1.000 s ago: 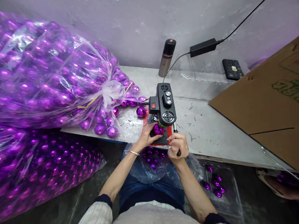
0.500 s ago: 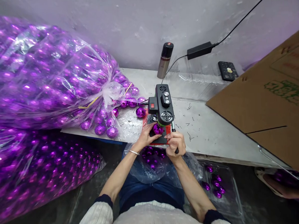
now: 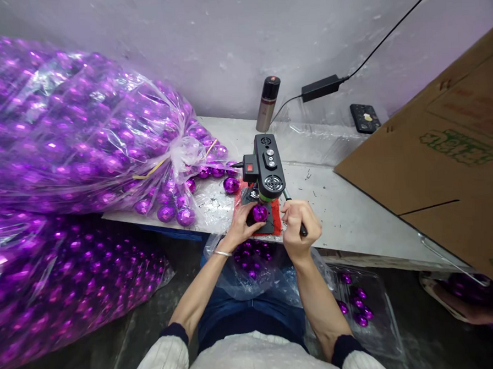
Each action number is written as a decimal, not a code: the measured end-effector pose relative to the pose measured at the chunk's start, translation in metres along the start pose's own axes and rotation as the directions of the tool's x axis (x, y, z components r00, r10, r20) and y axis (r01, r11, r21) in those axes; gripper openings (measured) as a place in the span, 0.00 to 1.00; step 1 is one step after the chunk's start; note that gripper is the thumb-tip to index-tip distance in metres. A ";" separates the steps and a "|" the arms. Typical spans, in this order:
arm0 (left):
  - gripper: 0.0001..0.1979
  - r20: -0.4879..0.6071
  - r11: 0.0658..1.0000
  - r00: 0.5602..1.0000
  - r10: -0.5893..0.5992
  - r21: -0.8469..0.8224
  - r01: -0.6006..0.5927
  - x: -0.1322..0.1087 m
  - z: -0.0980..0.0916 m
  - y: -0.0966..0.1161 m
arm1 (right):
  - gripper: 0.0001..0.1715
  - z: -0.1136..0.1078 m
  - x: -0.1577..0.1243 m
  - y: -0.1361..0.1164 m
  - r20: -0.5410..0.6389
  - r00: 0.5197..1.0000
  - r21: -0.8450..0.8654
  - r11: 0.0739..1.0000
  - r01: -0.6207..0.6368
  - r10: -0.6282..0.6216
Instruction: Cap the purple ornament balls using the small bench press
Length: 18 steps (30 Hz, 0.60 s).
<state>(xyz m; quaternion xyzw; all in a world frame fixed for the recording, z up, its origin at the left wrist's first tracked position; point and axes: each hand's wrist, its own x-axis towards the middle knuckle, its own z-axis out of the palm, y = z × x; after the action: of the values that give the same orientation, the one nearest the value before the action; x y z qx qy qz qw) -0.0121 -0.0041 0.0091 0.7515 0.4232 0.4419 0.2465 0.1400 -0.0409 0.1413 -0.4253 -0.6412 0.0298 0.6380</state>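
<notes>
My left hand (image 3: pixel 244 227) grips a shiny purple faceted ball (image 3: pixel 260 212) between thumb and fingers. The ball sits at the front end of a small black bench machine (image 3: pixel 269 167) that has round grilles, silver buttons and a red switch. Wrapped round the black-gripped lever (image 3: pixel 288 194) on the machine's right side is my right hand (image 3: pixel 301 225), closed in a fist. Under the machine lies a red sheet (image 3: pixel 277 218). In my lap, clear plastic (image 3: pixel 235 281) holds several more purple balls.
Big clear bags of purple balls (image 3: pixel 74 133) fill the left side, with loose balls (image 3: pixel 186 216) at the tied neck. A spray can (image 3: pixel 268 103), a power adapter (image 3: pixel 320 87) and a phone (image 3: pixel 365 117) are at the back. A cardboard box (image 3: pixel 442 141) leans in from the right. A clear tray (image 3: pixel 386 320) sits below.
My right hand has moved right and slightly up with the lever, away from the ball. My left hand keeps the ball in nearly the same place. The view has shifted slightly.
</notes>
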 end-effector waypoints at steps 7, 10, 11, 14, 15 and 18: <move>0.62 0.121 0.977 0.988 0.100 0.178 -0.121 -0.059 -0.012 0.029 | 0.14 -0.005 -0.007 0.006 0.065 0.992 0.002 0.994 0.110 -0.110; 0.68 0.083 0.983 0.996 0.024 0.180 -0.039 -0.043 -0.027 0.016 | 0.14 -0.004 -0.013 0.011 0.057 0.993 0.010 0.994 0.108 -0.108; 0.63 0.022 0.982 1.000 -0.020 0.186 0.016 -0.029 -0.032 0.008 | 0.14 -0.004 -0.014 0.011 0.050 0.993 0.012 0.994 0.106 -0.106; 0.40 -0.263 0.948 0.942 -0.206 0.186 0.259 0.022 -0.044 -0.019 | 0.14 -0.003 -0.014 0.013 0.046 0.992 0.010 0.993 0.117 -0.117; 0.36 -0.279 0.934 0.928 -0.247 0.187 0.304 0.039 -0.046 -0.027 | 0.14 -0.003 -0.014 0.013 0.047 0.991 0.009 0.992 0.124 -0.125; 0.31 -0.236 0.894 0.892 -0.385 0.147 0.424 0.076 -0.048 -0.039 | 0.14 -0.003 -0.013 0.013 0.056 0.988 0.004 0.990 0.142 -0.142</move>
<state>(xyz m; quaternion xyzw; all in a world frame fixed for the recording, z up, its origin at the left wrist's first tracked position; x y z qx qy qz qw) -0.0516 0.0814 0.0384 0.6184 0.6347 0.4107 0.2148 0.1465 -0.0418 0.1239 -0.3776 -0.6875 -0.0040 0.6203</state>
